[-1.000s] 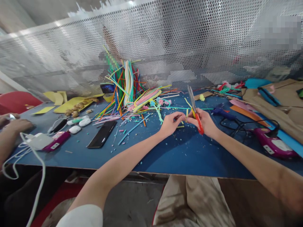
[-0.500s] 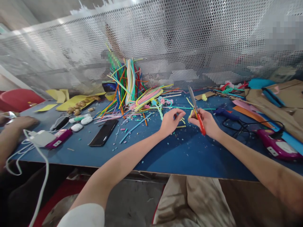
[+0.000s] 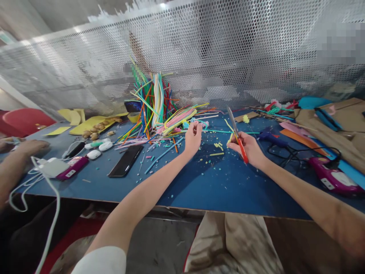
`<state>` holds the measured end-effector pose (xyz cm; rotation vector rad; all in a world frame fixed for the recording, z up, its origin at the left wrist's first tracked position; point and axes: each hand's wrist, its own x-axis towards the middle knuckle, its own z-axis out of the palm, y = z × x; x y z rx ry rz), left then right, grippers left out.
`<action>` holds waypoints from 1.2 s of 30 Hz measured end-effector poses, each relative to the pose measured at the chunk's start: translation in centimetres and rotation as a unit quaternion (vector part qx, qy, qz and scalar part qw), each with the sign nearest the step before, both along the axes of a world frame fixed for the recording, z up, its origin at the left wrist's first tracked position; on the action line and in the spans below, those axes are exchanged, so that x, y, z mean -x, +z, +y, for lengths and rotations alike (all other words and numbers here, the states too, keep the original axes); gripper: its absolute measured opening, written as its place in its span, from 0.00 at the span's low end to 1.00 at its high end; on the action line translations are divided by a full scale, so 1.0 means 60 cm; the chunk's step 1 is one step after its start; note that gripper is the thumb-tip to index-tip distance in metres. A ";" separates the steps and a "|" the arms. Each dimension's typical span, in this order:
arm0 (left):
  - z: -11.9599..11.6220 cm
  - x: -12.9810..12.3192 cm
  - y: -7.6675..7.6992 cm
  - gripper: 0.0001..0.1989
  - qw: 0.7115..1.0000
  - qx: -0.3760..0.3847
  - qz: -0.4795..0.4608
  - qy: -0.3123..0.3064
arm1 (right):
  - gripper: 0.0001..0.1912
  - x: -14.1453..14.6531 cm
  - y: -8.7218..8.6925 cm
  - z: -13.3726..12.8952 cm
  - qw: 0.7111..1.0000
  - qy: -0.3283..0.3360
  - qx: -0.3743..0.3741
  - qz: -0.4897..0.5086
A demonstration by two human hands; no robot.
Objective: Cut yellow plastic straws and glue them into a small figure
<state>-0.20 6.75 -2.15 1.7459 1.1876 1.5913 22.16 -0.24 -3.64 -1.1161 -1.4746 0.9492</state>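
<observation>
My right hand [image 3: 249, 148] is closed around scissors [image 3: 242, 147] with red handles, blades pointing up and away. A yellow pipe cleaner [image 3: 229, 125] is held in the same hand beside the blades. My left hand [image 3: 194, 137] reaches to a small bunch of pink and blue pipe-cleaner flowers [image 3: 204, 124], its fingers curled together at the tips. Whether they grip anything is hidden. Short yellow cut pieces [image 3: 218, 146] lie on the blue table [image 3: 199, 194] between my hands.
A tall bundle of coloured pipe cleaners [image 3: 156, 101] stands at the back. Nearby are a black phone [image 3: 126, 161], a blue glue gun [image 3: 272, 137] with its cord, purple power strips [image 3: 333, 175] and brown paper [image 3: 349, 121]. At far left is another person's hand [image 3: 34, 147].
My left hand has moved left and away from me, from beside the scissors to the pipe-cleaner flowers. My right hand stays in place with the scissors and yellow pipe cleaner.
</observation>
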 end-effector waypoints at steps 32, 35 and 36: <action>-0.061 -0.029 -0.009 0.13 0.913 -0.074 0.325 -0.237 | 0.21 0.004 0.006 -0.007 0.999 0.035 0.004 -0.016; -0.068 -0.032 -0.007 0.13 0.927 -0.032 0.293 -0.231 | 0.21 0.005 0.011 -0.009 1.000 0.017 0.014 -0.020; -0.070 -0.033 -0.006 0.12 0.932 -0.020 0.282 -0.225 | 0.21 0.005 0.011 -0.008 1.000 0.008 0.010 -0.020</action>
